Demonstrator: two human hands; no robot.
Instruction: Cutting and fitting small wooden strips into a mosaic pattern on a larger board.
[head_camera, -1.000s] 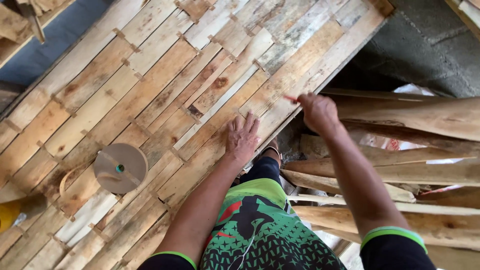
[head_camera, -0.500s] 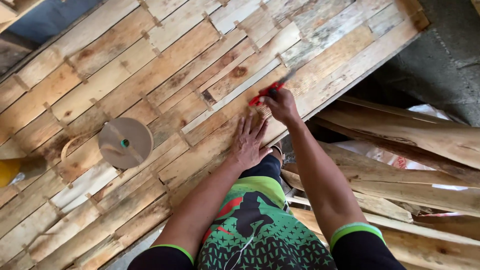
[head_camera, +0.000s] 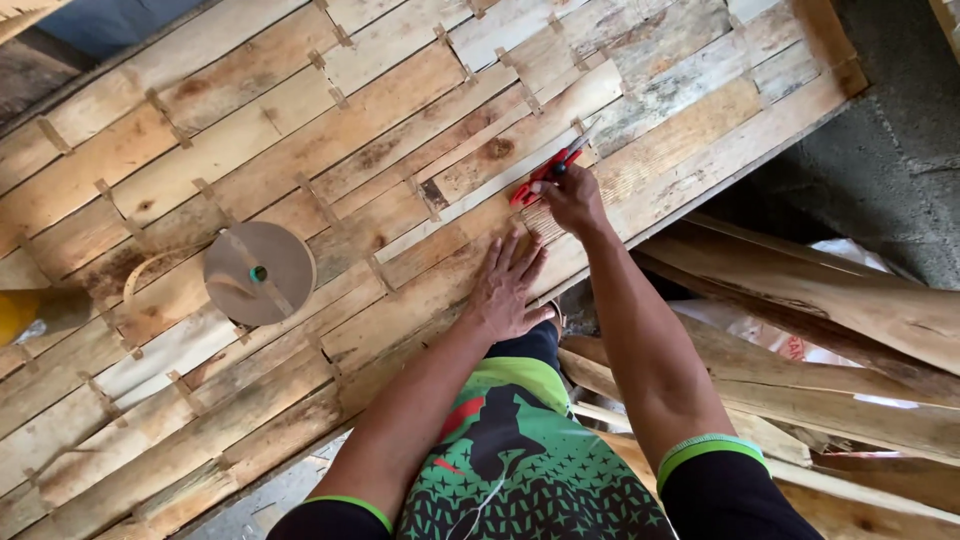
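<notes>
A large panel of pale wooden slats lies flat in front of me, the strips joined side by side with small cross pieces. My left hand rests palm down on the slats near the panel's near edge, fingers spread. Just beyond it, my right hand grips a red-handled cutter, its tip touching a slat. A round brown tape roll with a green core sits on the panel to the left.
Rough wooden planks are stacked at the right beside my legs, over white sheeting. Grey concrete floor shows at the upper right. A yellow object pokes in at the left edge.
My right hand swung from the plank stack at the right onto the panel and now holds the red cutter against a slat. My left hand stayed flat on the slats.
</notes>
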